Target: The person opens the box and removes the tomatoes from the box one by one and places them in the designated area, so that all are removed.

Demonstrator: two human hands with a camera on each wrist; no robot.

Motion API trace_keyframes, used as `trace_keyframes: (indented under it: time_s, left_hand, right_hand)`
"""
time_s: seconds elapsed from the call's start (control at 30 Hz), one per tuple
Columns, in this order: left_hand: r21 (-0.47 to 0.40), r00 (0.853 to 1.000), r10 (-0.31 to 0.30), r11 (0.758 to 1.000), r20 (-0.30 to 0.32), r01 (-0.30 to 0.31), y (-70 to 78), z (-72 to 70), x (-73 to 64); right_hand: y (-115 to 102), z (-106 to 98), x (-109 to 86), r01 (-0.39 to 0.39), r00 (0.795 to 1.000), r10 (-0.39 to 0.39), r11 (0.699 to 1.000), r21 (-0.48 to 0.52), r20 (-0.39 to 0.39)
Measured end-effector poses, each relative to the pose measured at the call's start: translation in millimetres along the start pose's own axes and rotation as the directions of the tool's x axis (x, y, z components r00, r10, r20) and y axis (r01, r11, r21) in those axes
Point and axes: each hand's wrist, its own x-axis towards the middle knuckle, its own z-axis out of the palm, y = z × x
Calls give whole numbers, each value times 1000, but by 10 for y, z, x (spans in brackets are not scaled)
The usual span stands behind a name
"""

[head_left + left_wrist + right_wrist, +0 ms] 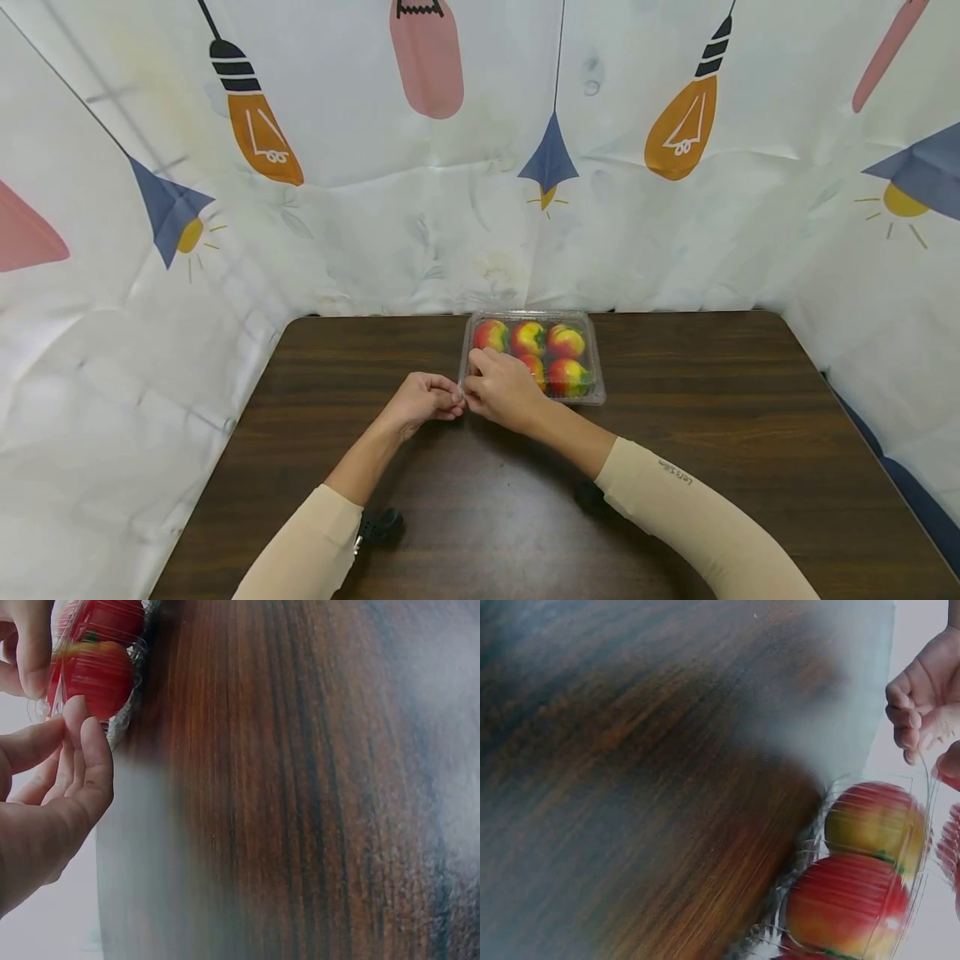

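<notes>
A clear plastic clamshell box (pixel 597 367) sits at the back of the table, holding several red-and-yellow fruits (pixel 567 377) that look like peaches. At its front left corner, my left hand (pixel 422 402) pinches the plastic rim between thumb and fingertips. My right hand (pixel 510 393) reaches over the box's left front part, fingers curled at the same rim close to the left. In the left wrist view both hands meet at the edge beside a red fruit (pixel 97 679). The right wrist view shows only a fingertip of the right hand; its grip is partly hidden.
The box stands on a dark wood-grain table (pixel 675 375) with rounded back corners. A white curtain (pixel 480 225) printed with lamps and bulbs hangs behind and on both sides. Dark wrist straps (pixel 382 525) show at the sleeves.
</notes>
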Motion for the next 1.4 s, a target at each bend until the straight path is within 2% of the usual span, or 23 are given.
trace_keyframes:
  time_s: [0.3, 0.67, 0.83, 1.23, 1.4]
  left_hand:
    - [-6, 1000, 6, 1000, 5, -6, 0, -3, -25]
    - [-47, 1000, -11, 999, -3, 10, 8, 1, -60]
    - [-40, 1000, -7, 999, -9, 7, 8, -3, -66]
    - [82, 994, 62, 995, -90, -54, -3, -45, -56]
    - [169, 988, 107, 982, -107, -88, 19, -59, -93]
  right_hand:
    - [9, -6, -39, 12, 1000, -12, 1000, 0, 2]
    - [30, -74, -84, 19, 998, -22, 998, 56, 56]
    - [53, -142, -101, 21, 996, -28, 996, 87, 80]
    - [173, -375, -184, 3, 997, -15, 990, 144, 81]
    - [230, -485, -247, -30, 995, 14, 987, 161, 98]
